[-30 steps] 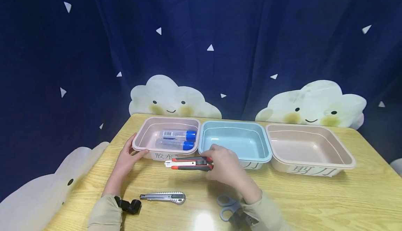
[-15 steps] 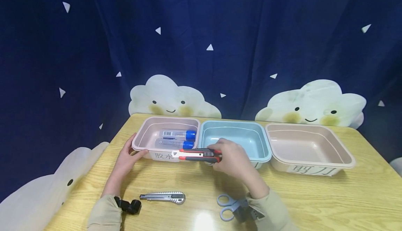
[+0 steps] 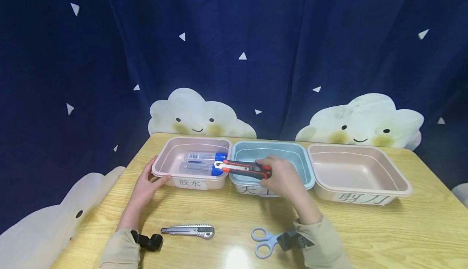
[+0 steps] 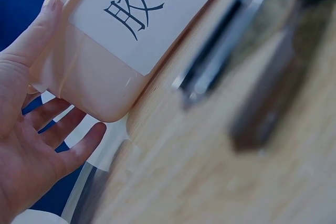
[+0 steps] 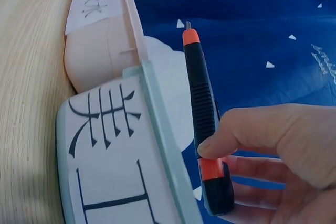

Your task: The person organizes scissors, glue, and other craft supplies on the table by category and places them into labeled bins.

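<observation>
My right hand [image 3: 283, 177] pinches a red-and-black utility knife [image 3: 243, 168] by its rear end, above the front rim of the blue bin [image 3: 272, 143]. The knife lies level, its tip pointing left over the pink bin [image 3: 166, 161]. In the right wrist view the thumb presses on the knife [image 5: 198, 93], with fingers behind it. My left hand [image 3: 144, 185] holds the pink bin's front left corner; in the left wrist view its thumb lies along the rim, with the fingers round the side. Two clear glue bottles with blue caps [image 3: 220, 157] lie inside that bin.
A beige bin [image 3: 360, 171] stands right of the blue one; all bins carry paper labels in front. Nearer on the wooden table [image 3: 204, 208] lie a silver utility knife [image 3: 188, 231] and blue-grey scissors [image 3: 264, 241], partly hidden by the right wrist camera. A dark blue curtain hangs behind.
My right hand has moved right and farther from me with the red-and-black utility knife, from in front of the bins to over the blue bin's rim. The left hand keeps its place.
</observation>
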Demonstrator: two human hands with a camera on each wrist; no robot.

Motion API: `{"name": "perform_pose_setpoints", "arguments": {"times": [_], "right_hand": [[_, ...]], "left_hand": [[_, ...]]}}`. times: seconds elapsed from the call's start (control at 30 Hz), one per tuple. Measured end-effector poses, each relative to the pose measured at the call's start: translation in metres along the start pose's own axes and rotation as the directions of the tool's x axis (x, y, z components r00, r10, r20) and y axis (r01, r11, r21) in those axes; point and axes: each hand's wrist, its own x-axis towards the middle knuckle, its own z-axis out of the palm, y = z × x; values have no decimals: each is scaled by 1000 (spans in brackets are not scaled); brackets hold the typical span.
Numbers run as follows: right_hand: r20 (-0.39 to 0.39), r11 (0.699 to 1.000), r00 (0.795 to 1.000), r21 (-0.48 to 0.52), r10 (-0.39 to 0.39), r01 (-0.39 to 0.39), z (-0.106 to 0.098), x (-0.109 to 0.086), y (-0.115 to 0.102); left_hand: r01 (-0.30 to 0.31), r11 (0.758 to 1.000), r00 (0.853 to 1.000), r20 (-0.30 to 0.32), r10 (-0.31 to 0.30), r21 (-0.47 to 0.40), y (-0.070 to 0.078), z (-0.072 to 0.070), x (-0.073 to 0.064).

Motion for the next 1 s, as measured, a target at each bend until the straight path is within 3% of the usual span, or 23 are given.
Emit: {"name": "perform_pose_setpoints", "arguments": {"times": [0.53,0.87,1.0], "right_hand": [[-44,994,995,65,88,-85,2,2,31],[-40,987,987,41,156,-154,2,3,51],[-59,989,988,25,144,-143,2,3,55]], "left_hand": [[0,1000,1000,-10,0,9,1,1,-1],[2,1000,1000,-11,-2,0,1,1,-2],[-4,1000,1000,-12,4,-6,1,2,-1]]}}
